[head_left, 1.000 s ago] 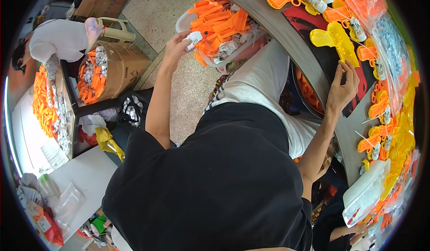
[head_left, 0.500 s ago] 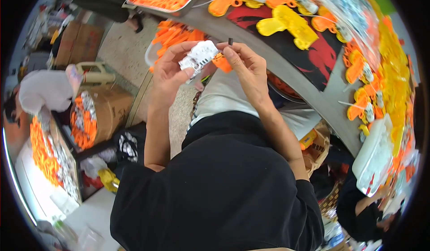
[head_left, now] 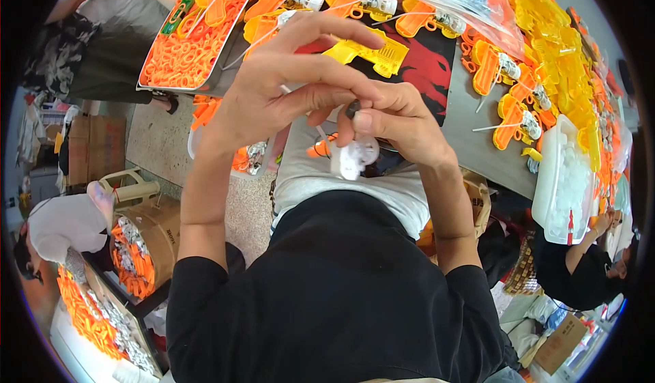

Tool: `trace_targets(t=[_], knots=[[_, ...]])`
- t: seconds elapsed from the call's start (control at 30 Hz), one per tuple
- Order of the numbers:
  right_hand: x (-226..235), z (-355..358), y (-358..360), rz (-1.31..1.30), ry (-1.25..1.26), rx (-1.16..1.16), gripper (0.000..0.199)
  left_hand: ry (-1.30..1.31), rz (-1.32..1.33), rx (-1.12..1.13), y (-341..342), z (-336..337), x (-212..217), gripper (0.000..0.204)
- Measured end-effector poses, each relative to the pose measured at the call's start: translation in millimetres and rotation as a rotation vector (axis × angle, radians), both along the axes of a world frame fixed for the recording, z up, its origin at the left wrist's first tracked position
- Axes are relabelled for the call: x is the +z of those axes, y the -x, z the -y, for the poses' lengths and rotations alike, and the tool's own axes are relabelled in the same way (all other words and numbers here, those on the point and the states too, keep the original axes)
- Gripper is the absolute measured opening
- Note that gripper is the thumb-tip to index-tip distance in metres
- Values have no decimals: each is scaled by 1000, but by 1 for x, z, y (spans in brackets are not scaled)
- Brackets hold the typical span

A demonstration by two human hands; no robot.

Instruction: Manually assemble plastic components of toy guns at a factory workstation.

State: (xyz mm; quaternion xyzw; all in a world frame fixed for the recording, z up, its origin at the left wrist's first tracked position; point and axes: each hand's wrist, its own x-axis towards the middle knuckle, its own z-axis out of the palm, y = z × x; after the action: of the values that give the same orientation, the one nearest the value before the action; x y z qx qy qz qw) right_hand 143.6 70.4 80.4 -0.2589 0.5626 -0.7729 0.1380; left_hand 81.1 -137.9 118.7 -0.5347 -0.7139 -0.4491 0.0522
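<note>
In front of my body my two hands meet. My left hand (head_left: pixel 273 86) is closed in a pinch, its thumb and index finger against the right fingertips, the other fingers arched above. A thin white strip (head_left: pixel 320 133) passes behind its thumb. My right hand (head_left: pixel 408 123) pinches a small dark piece (head_left: pixel 353 108) under its thumb. Just below the fingers is a white plastic mechanism (head_left: pixel 351 159) with a round part, blurred; which fingers bear it is hidden. Beside it shows a bit of orange plastic (head_left: pixel 318 147) with a dark wire.
On the grey table (head_left: pixel 477 158), yellow plastic shells (head_left: pixel 382 52) and orange handles with silver cylinders (head_left: pixel 508 120) lie about. A tray of orange rings (head_left: pixel 181 59) stands far left, a white tub of clear pieces (head_left: pixel 566 178) at right. Other people (head_left: pixel 68 216) work nearby.
Both hands have come together, nearer my body. The white mechanism has left the left fingers' upper grip and now sits below both hands. The view has shifted toward the table.
</note>
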Motion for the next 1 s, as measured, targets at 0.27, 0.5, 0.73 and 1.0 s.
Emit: trace_targets(t=[0.27,0.5,0.73,1.0], knots=[[29,-35,19,-32,104,209,21,-192,109,-313,32,-50,30,28],[36,-56,11,-128,255,-374,13,-280,-235,-298,48,-93,44,29],[34,-163,2,-152,-102,-428,22,343,-480,395,131,-76,-83,43],[-2,-137,66,-145,-933,-289,22,477,-584,438,135,-71,-115,38]])
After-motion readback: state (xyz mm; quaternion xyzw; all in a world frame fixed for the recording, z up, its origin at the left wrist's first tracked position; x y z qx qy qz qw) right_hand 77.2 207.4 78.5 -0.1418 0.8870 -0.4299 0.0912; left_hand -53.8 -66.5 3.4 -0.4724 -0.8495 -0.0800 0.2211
